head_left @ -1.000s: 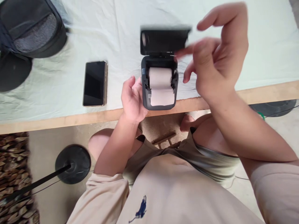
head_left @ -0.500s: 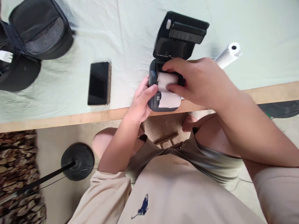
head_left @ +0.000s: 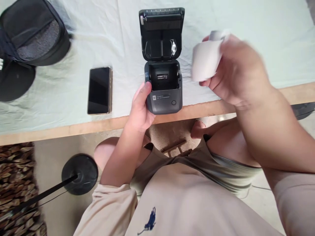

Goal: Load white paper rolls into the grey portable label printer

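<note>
My left hand (head_left: 142, 106) grips the left side of a dark grey label printer (head_left: 164, 102) at the table's front edge. The printer's lid (head_left: 161, 36) stands raised, and its paper bay (head_left: 163, 77) holds no roll. Right of the printer, my right hand (head_left: 236, 68) is closed around a white paper roll (head_left: 206, 60), held in the air and blurred by motion. A grey piece shows at the top of the roll, too smeared to make out.
A phone (head_left: 98, 91) lies screen up on the pale cloth, left of the printer. An open black case (head_left: 34, 32) sits at the far left. The wooden table edge (head_left: 110, 124) runs in front of my legs. A round black stand base (head_left: 80, 173) is on the floor.
My right hand has lifted the paper roll out of the printer and moved it to the right. The printer has turned a little and shifted left, still in my left hand.
</note>
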A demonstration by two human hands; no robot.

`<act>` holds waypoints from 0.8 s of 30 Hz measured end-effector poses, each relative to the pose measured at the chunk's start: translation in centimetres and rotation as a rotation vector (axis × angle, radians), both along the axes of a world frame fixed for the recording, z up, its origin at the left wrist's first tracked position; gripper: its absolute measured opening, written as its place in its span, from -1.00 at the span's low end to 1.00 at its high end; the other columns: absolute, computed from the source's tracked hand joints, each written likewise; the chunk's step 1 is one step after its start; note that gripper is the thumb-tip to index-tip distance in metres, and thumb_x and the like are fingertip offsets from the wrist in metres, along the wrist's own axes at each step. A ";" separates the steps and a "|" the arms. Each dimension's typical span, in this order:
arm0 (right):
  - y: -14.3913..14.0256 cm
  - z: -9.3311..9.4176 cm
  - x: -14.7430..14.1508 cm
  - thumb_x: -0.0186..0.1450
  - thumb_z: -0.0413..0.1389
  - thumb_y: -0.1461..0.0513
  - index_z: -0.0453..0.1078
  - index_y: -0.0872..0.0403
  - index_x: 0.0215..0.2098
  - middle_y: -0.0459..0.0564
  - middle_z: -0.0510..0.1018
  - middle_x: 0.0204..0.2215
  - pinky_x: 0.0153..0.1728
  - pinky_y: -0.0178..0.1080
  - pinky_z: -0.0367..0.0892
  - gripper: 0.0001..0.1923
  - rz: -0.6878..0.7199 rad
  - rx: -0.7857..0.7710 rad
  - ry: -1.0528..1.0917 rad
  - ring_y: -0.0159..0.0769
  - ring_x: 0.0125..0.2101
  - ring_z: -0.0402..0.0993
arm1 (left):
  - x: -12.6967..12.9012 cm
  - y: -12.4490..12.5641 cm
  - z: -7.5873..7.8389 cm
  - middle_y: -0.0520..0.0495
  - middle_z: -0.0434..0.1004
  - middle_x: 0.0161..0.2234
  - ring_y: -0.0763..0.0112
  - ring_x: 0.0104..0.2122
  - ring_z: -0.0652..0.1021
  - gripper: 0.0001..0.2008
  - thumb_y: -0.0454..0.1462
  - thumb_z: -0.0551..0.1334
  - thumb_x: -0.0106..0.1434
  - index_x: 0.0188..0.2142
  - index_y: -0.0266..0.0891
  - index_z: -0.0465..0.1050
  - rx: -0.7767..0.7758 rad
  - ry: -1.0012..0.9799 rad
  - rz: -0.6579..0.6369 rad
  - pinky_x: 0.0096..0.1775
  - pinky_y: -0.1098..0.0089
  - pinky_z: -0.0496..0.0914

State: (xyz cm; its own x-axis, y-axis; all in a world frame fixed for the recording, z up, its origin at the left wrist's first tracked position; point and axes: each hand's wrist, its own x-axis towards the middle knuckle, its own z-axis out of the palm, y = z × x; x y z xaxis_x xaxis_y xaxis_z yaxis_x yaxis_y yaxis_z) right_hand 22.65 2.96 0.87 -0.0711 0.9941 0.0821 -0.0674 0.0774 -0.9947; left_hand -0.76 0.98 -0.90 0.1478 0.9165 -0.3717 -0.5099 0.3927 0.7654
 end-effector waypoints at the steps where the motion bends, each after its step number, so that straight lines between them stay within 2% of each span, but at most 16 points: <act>1: 0.0 -0.8 0.2 0.12 0.41 -0.06 0.38 -0.15 -0.02 -0.12 0.57 -0.27 -0.51 -0.16 0.48 -0.46 0.000 0.006 -0.038 -0.24 -0.42 0.52 | 0.0 0.0 0.0 -0.15 0.77 0.00 -0.02 0.40 0.58 -0.77 -0.06 0.33 0.51 -0.09 -0.15 0.63 0.002 0.005 0.003 0.29 0.16 0.60; 4: -0.6 -2.5 0.6 0.24 0.42 -0.11 0.37 -0.15 -0.03 -0.07 0.60 -0.21 -0.30 -0.11 0.62 -0.50 -0.052 0.112 -0.182 -0.19 -0.28 0.60 | 0.1 0.0 -0.1 -0.15 0.77 0.01 0.00 0.41 0.57 -0.73 -0.04 0.27 0.55 -0.09 -0.15 0.64 0.026 0.021 -0.001 0.29 0.17 0.59; 8: -1.4 -3.6 1.0 0.29 0.41 -0.09 0.41 -0.16 -0.01 0.04 0.64 0.02 -0.01 0.02 0.61 -0.55 -0.159 0.333 -0.504 -0.04 -0.01 0.59 | 0.2 0.0 0.0 -0.14 0.77 -0.02 0.05 0.40 0.57 -0.75 -0.09 0.24 0.56 -0.09 -0.15 0.65 0.043 0.034 -0.014 0.29 0.20 0.58; 9: -1.5 -3.9 1.2 0.29 0.41 -0.06 0.43 -0.16 0.02 0.05 0.65 0.05 0.04 0.06 0.59 -0.56 -0.181 0.357 -0.590 -0.01 0.01 0.59 | 0.2 0.0 0.1 -0.14 0.77 -0.02 0.06 0.40 0.57 -0.76 -0.12 0.25 0.55 -0.10 -0.17 0.65 0.046 0.031 -0.024 0.30 0.22 0.57; 11: -1.5 -4.3 1.6 0.29 0.38 0.00 0.44 -0.15 0.10 0.07 0.69 -0.02 0.06 0.15 0.57 -0.53 -0.187 0.335 -0.732 0.03 -0.06 0.62 | 0.2 0.1 0.2 -0.15 0.77 -0.03 0.07 0.39 0.58 -0.78 -0.16 0.25 0.54 -0.11 -0.19 0.65 0.058 0.023 -0.034 0.31 0.25 0.56; 13: -1.8 -4.2 1.9 0.29 0.36 0.02 0.45 -0.10 0.17 0.11 0.72 -0.07 0.01 0.18 0.57 -0.48 -0.188 0.324 -0.805 0.07 -0.12 0.64 | 0.3 0.1 0.2 -0.14 0.77 -0.04 0.08 0.39 0.58 -0.79 -0.16 0.24 0.54 -0.10 -0.18 0.65 0.074 0.020 -0.030 0.32 0.23 0.56; 14: -2.0 -3.7 2.2 0.30 0.35 0.02 0.45 -0.08 0.19 0.13 0.72 -0.03 0.02 0.19 0.56 -0.47 -0.213 0.356 -0.815 0.11 -0.08 0.65 | 0.3 0.0 0.2 -0.12 0.77 -0.04 0.08 0.40 0.57 -0.79 -0.16 0.24 0.54 -0.10 -0.17 0.65 0.082 0.025 -0.025 0.32 0.22 0.56; 17: -2.5 -2.1 3.1 0.42 0.26 0.02 0.45 -0.09 0.22 0.17 0.60 0.19 0.30 0.29 0.39 -0.56 -0.430 0.497 -0.883 0.23 0.22 0.52 | 0.3 0.0 0.1 -0.12 0.76 -0.01 0.06 0.42 0.55 -0.81 -0.15 0.26 0.53 -0.12 -0.16 0.63 0.078 0.044 -0.011 0.32 0.20 0.55; 19: -2.3 -1.9 4.1 0.45 0.25 -0.03 0.44 -0.14 0.22 0.16 0.50 0.18 0.37 0.39 0.26 -0.57 -0.606 0.456 -0.982 0.33 0.26 0.44 | 0.3 -0.1 0.0 -0.14 0.75 -0.01 0.03 0.42 0.54 -0.81 -0.15 0.28 0.52 -0.13 -0.17 0.63 0.069 0.037 -0.014 0.32 0.19 0.55; 22: -1.0 -3.9 6.1 0.36 0.32 0.11 0.44 -0.15 0.14 0.17 0.41 0.11 0.25 0.36 0.41 -0.60 -0.609 0.240 -1.032 0.26 0.11 0.49 | 0.2 0.0 0.0 -0.14 0.76 -0.02 0.03 0.42 0.54 -0.82 -0.15 0.28 0.52 -0.12 -0.15 0.64 0.062 0.011 -0.034 0.33 0.18 0.56; 24: -0.1 -5.7 7.7 0.31 0.32 0.19 0.44 -0.13 0.09 0.18 0.41 0.04 0.18 0.31 0.46 -0.61 -0.634 0.196 -1.015 0.19 0.03 0.49 | 0.2 0.1 0.1 -0.13 0.76 -0.02 0.03 0.42 0.55 -0.84 -0.15 0.30 0.52 -0.12 -0.14 0.64 0.053 0.002 -0.033 0.33 0.19 0.55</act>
State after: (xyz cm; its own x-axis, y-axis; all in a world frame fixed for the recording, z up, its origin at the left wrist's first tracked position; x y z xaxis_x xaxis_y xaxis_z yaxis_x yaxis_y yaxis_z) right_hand 30.35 2.89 -4.79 0.3041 0.8527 0.4247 0.8409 -0.0308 -0.5403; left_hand -0.57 1.04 -0.82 0.1777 0.9296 -0.3230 -0.4961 0.3681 0.7864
